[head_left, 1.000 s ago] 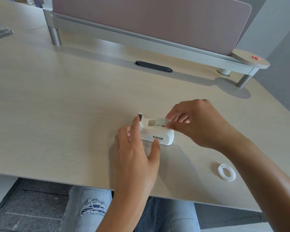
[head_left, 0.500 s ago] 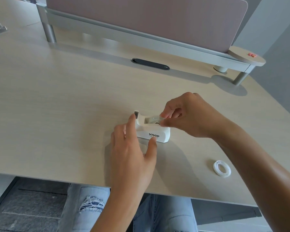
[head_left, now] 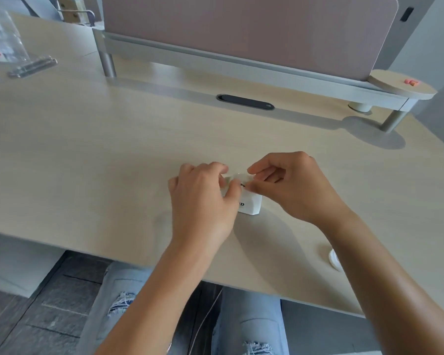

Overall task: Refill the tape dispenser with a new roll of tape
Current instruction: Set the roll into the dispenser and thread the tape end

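Since the preceding frame, left hand [head_left: 203,198] has advanced over the near-left end of the tape dispenser [head_left: 250,204], covering most of it, fingers curled around its body. Right hand [head_left: 290,187] pinches clear tape [head_left: 237,176] at the dispenser's top between thumb and forefinger. Dispenser stands mid-desk [head_left: 100,155]; a white tape roll [head_left: 334,258] lies near the front edge, partly hidden by the right forearm.

White tape dispenser [head_left: 251,203] on pale wood-grain desk [head_left: 113,155].
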`<state>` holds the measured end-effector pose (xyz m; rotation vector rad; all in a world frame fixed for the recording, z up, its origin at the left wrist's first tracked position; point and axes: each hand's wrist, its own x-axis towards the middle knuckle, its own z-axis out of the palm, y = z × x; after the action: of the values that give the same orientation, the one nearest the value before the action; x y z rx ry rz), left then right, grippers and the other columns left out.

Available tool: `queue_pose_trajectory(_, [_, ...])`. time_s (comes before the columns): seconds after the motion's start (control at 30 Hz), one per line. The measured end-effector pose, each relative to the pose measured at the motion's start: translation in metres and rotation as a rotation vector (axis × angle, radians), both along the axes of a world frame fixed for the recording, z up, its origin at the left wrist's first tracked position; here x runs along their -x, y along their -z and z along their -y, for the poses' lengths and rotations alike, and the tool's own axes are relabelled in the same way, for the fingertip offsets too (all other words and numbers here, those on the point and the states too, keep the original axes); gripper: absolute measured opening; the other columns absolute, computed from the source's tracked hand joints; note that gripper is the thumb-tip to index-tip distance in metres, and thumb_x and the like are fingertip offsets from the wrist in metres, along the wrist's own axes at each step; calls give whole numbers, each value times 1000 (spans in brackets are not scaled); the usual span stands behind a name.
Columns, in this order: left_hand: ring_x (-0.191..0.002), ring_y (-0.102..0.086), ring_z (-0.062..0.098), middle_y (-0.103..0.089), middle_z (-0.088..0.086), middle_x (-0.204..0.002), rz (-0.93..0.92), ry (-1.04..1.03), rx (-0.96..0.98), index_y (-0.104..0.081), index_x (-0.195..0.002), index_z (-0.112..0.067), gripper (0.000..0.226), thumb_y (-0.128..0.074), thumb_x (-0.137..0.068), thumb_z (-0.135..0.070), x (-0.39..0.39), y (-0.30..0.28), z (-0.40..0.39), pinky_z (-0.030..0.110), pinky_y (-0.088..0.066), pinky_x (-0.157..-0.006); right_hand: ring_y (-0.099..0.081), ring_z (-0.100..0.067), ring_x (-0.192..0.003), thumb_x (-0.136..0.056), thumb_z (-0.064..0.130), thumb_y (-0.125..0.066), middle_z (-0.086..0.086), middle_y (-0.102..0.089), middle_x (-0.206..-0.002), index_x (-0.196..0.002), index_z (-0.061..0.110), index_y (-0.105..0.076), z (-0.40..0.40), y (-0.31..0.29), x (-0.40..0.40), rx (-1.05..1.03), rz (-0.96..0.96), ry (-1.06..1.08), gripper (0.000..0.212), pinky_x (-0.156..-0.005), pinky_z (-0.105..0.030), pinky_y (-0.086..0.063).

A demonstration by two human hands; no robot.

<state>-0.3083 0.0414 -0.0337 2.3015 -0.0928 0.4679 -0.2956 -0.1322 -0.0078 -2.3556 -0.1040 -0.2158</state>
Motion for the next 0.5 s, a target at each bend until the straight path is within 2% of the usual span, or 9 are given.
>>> queue_pose_trajectory(0.1, [-99,-64,29,-79,-6,-89,-98,30,79,-81,-98,-25,20,-64,-92,-34,-7,-6,3,51,-52,-92,-70,-4,-67,-85,10,-80,4,-78,-83,-102,19,-80,8,0,-1,-39,-26,-54,19,-69,-22,-59])
queue_pose_trajectory(0.17, [-91,-67,29,-78,-6,-80,-138,14,99,-82,-86,-24,20,-63,-90,-31,-11,-10,5,51,-54,-88,-71,-9,-70,-86,4,-75,3,-79,-84,-103,18,-79,11,2,-2,-50,-18,-73,22,-71,-29,-62])
queue_pose_trajectory(0.23, [-83,-68,26,-73,-8,-71,-149,-13,94,-82,-81,-24,19,-66,-89,-29,-12,-14,8,52,-55,-87,-72,-13,-73,-86,3,-73,2,-78,-85,-104,18,-79,12,4,-3,-55,-1,-91,24,-72,-33,-62])
queue_pose_trajectory(0.33, [-74,-67,23,-66,-12,-61,-89,-43,79,-82,-80,-25,12,-72,-87,-24,-11,-17,13,52,-55,-83,-72,-11,-73,-85,4,-72,5,-78,-84,-105,19,-78,12,7,-4,-51,25,-126,25,-73,-30,-61])
queue_pose_trajectory(0.5, [-78,-72,27,-75,-12,-71,-72,-75,44,-81,-78,-22,13,-71,-84,-18,-12,-23,19,50,-57,-82,-71,-9,-75,-83,5,-73,3,-77,-87,-105,20,-79,14,9,-3,-59,45,-140,28,-79,-26,-60])
